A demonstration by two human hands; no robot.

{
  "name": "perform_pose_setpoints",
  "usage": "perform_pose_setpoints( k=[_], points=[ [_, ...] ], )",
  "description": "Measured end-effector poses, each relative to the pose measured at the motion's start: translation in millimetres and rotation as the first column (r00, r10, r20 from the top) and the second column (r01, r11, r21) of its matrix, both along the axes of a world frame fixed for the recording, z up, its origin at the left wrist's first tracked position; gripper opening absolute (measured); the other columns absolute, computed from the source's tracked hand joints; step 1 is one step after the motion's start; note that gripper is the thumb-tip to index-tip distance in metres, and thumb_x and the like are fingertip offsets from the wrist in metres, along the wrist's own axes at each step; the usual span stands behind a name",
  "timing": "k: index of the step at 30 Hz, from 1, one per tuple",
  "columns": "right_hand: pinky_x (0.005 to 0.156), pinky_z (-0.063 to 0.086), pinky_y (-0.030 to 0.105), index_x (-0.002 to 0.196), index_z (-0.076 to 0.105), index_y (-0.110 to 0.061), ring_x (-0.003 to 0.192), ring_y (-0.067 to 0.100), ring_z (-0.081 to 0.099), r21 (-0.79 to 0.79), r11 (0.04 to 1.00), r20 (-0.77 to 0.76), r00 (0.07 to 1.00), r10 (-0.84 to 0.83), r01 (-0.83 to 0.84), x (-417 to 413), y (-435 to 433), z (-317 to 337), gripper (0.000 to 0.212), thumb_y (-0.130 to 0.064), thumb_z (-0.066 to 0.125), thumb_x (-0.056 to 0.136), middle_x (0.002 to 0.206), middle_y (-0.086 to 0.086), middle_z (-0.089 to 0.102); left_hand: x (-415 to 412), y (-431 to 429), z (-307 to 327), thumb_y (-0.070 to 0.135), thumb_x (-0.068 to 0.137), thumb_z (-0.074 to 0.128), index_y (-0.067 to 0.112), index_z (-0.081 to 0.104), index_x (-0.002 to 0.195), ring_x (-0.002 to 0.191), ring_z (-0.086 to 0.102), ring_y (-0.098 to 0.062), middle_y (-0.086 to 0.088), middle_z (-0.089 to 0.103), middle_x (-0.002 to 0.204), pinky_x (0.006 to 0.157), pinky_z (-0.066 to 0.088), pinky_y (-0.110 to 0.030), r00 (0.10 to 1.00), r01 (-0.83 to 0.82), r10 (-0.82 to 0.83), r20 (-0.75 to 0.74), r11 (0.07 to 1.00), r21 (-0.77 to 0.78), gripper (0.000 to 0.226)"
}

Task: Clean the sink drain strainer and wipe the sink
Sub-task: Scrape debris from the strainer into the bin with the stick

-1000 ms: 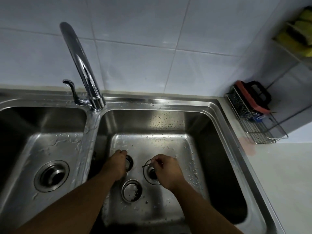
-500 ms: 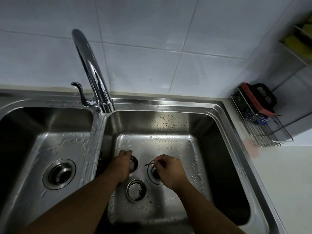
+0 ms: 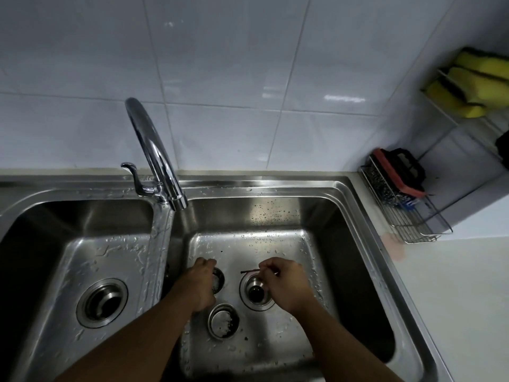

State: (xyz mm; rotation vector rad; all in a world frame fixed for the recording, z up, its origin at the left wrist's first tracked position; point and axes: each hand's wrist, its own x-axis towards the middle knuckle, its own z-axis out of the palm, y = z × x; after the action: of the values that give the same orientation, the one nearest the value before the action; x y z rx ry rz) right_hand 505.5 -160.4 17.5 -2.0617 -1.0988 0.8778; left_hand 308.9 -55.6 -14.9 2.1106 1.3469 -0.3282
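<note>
Both my hands are down in the right basin [image 3: 341,260] of a wet steel double sink. My left hand [image 3: 199,282] grips a small round steel strainer [image 3: 217,281] at its rim, holding it on the basin floor. My right hand [image 3: 285,285] pinches a thin dark stick [image 3: 249,271] that points left, just above the open drain [image 3: 256,292]. A second round steel strainer part [image 3: 223,321] with white and dark bits in it lies on the basin floor between my wrists.
The chrome faucet [image 3: 154,155] arches over the divider between the basins. The left basin has its own drain [image 3: 102,302]. A wire rack [image 3: 405,205] with a red-and-black scrubber stands on the right counter; yellow sponges [image 3: 468,84] sit on a wall shelf.
The view has tilted up and shifted, showing more wall. My hands hold nearly the same pose over the strainer and drain; the stick stays pinched in my right hand.
</note>
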Motion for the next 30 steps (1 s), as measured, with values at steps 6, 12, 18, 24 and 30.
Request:
perform_pose_setpoints(
  k=[6, 12, 18, 24, 30],
  points=[
    [0.084, 0.060, 0.035, 0.108, 0.073, -0.023, 0.083, 0.012, 0.070, 0.002, 0.999, 0.002, 0.999, -0.053, 0.053, 9, -7, 19, 0.019, -0.024, 0.056, 0.099, 0.097, -0.006, 0.073, 26, -2, 30, 0.019, 0.076, 0.079, 0.026, 0.028, 0.153, 0.130, 0.049, -0.025, 0.001, 0.032, 0.152, 0.103, 0.049, -0.038, 0.998, 0.042, -0.044, 0.036, 0.998, 0.042, 0.093],
    [0.071, 0.045, 0.010, 0.111, 0.070, -0.023, 0.083, 0.001, 0.063, 0.075, 0.986, 0.211, 0.965, -0.159, 0.146, 25, -20, 39, 0.021, -0.027, 0.052, 0.101, 0.099, -0.010, 0.070, 81, -15, 54, 0.034, 0.078, 0.079, 0.026, 0.032, 0.150, 0.131, 0.046, -0.023, 0.002, 0.035, 0.148, 0.103, 0.047, -0.038, 0.982, 0.158, -0.166, 0.092, 0.983, 0.089, 0.087],
    [0.074, 0.044, 0.010, 0.117, 0.066, -0.024, 0.087, 0.002, 0.059, 0.210, 0.943, 0.258, 0.916, -0.308, 0.258, 67, -49, 63, 0.022, -0.028, 0.049, 0.102, 0.103, -0.008, 0.067, 137, -37, 79, 0.039, 0.083, 0.071, 0.025, 0.028, 0.154, 0.135, 0.041, -0.022, 0.002, 0.032, 0.151, 0.107, 0.043, -0.038, 0.942, 0.272, -0.282, 0.180, 0.959, 0.078, 0.084],
    [0.084, 0.048, 0.024, 0.120, 0.067, -0.024, 0.094, 0.006, 0.059, 0.381, 0.853, 0.266, 0.841, -0.471, 0.357, 110, -66, 95, 0.025, -0.030, 0.050, 0.101, 0.109, -0.005, 0.069, 202, -69, 114, 0.043, 0.084, 0.071, 0.023, 0.031, 0.154, 0.141, 0.039, -0.022, -0.002, 0.031, 0.157, 0.113, 0.037, -0.035, 0.890, 0.352, -0.367, 0.270, 0.930, 0.105, 0.083],
    [0.089, 0.049, 0.033, 0.130, 0.061, -0.017, 0.106, 0.018, 0.060, 0.457, 0.779, 0.305, 0.747, -0.591, 0.430, 157, -85, 119, 0.032, -0.028, 0.046, 0.104, 0.119, 0.000, 0.066, 265, -100, 142, 0.040, 0.079, 0.076, 0.024, 0.044, 0.143, 0.130, 0.048, -0.023, -0.001, 0.042, 0.146, 0.105, 0.046, -0.042, 0.828, 0.437, -0.460, 0.321, 0.888, 0.146, 0.073]
  ],
)
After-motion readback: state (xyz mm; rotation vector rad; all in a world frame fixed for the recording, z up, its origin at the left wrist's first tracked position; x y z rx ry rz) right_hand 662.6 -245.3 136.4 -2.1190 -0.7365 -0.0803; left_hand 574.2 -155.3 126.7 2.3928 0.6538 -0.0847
